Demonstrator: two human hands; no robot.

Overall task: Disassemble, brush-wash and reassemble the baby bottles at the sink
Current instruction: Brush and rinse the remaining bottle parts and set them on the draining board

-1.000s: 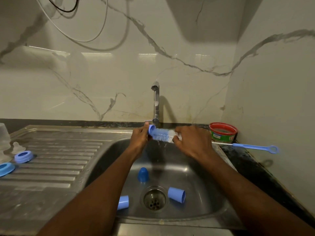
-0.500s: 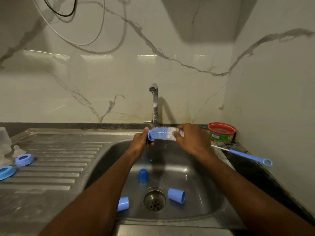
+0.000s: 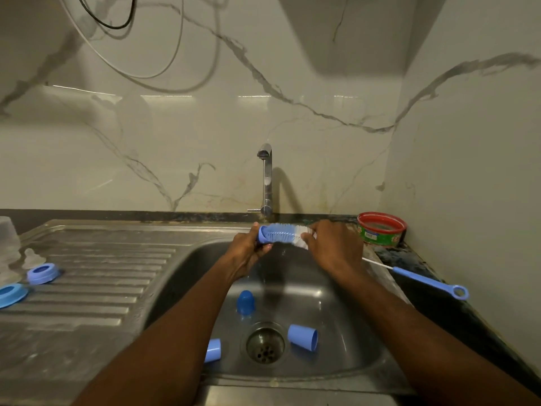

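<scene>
Home kitchen: stainless-steel sink basin with ribbed steel drainboard, chrome tap, veined white marble-look wall panels, dark stone tabletop.

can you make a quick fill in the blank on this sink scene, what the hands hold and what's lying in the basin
1. Both hands hold the bottle brush under the ____.
2. The number of blue caps in the sink basin is ____.
3. The two blue rings lie on the ____ side of the basin.
4. The red-rimmed tub sits in the back ____ corner.

Missing words: tap; three; left; right
</scene>
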